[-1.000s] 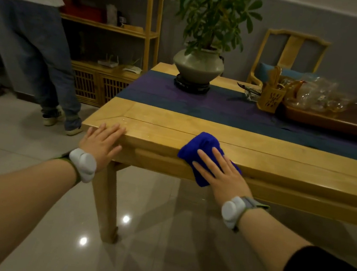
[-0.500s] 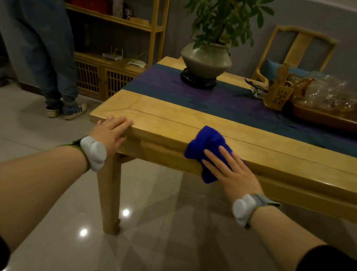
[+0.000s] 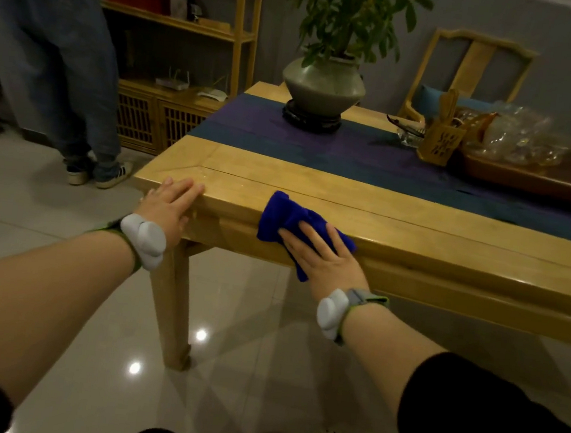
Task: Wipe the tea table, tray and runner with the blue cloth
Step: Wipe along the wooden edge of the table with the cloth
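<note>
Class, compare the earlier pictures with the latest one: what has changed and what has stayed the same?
The right hand slid the blue cloth slightly left along the tea table's near edge. The left hand stays flat at the corner; potted plant, runner and tray are unmoved.

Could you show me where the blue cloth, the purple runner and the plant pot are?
blue cloth [image 3: 286, 213]: head view, on its bunched upper fold above the fingers.
runner [image 3: 355, 153]: head view, on its bare purple middle stretch.
plant pot [image 3: 324, 83]: head view, on the pot's rounded belly.
</note>
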